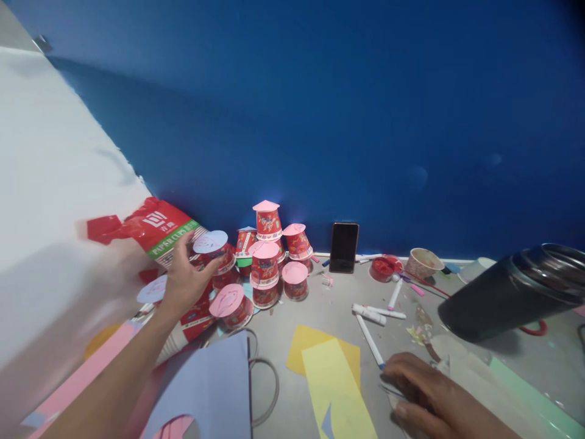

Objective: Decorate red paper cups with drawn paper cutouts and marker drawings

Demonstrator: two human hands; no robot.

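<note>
My left hand (191, 275) reaches in from the left, thumb and fingers closed around a red patterned paper cup (227, 261) topped with a lavender paper disc (210, 242). That cup sits among several upturned red cups, stacked and capped with pink cone-like paper tops, such as the top one (267, 224). A lower cup with a pink disc (227, 300) stands just below my hand. My right hand (427, 390) rests low on the table, loosely curled with thumb and fingers apart. Its fingertips lie beside a white marker (370, 341) and a thin shiny piece I cannot identify.
A red-green paper cup bag (167, 225) leans behind my left hand. A phone (344, 247) stands against the blue wall (365, 122). At right is a tilted dark flask (507, 299). Yellow paper (338, 384), lavender paper (214, 384), markers and red tape (386, 267) lie about.
</note>
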